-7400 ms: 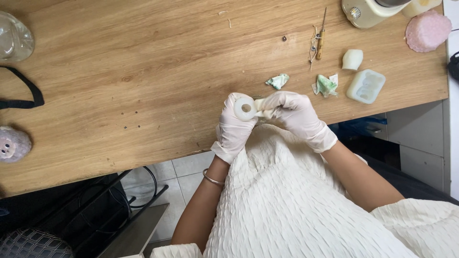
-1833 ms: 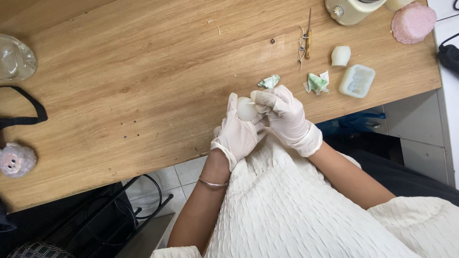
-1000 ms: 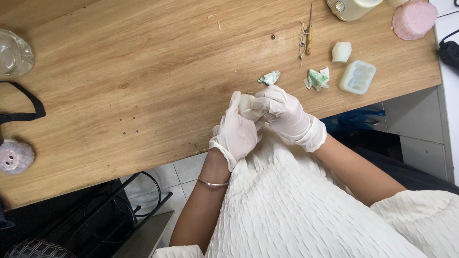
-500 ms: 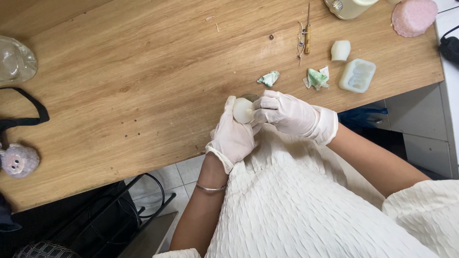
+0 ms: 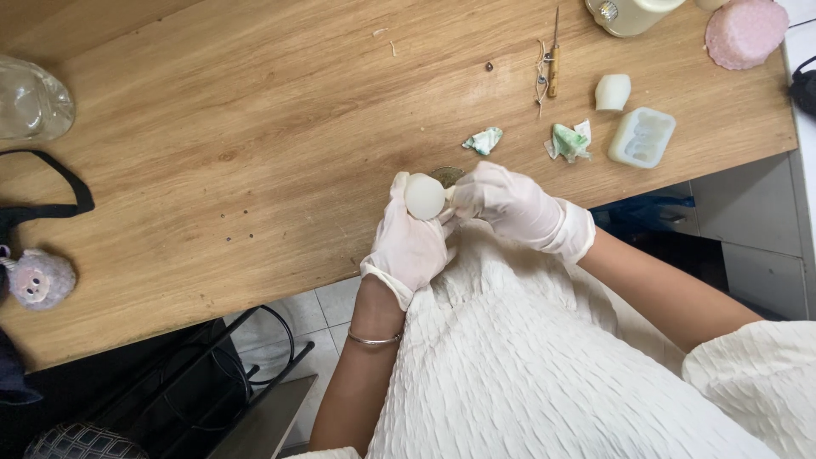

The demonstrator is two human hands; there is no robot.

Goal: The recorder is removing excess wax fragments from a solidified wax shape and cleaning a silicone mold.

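Observation:
My left hand [image 5: 411, 243], in a white glove, grips a small round white moulded piece [image 5: 424, 195] at the front edge of the wooden table [image 5: 255, 144]. My right hand [image 5: 510, 204], also gloved, pinches the right side of that same piece with its fingertips. Both hands sit just over the table's edge, above my lap in a white textured garment. A dark round spot on the table shows just behind the piece.
Two crumpled green-white scraps [image 5: 484, 139] [image 5: 568, 141] lie behind my hands. Further right are a pale silicone mould [image 5: 642, 136], a small white cast piece [image 5: 613, 92], a thin wooden-handled tool [image 5: 553, 61] and a pink round block [image 5: 747, 32]. A glass jar [image 5: 30, 104] and plush toy [image 5: 39, 279] sit left.
The white piece has been turned in my hands, and my right hand has shifted its pinch on it. My hands stay at the table's front edge.

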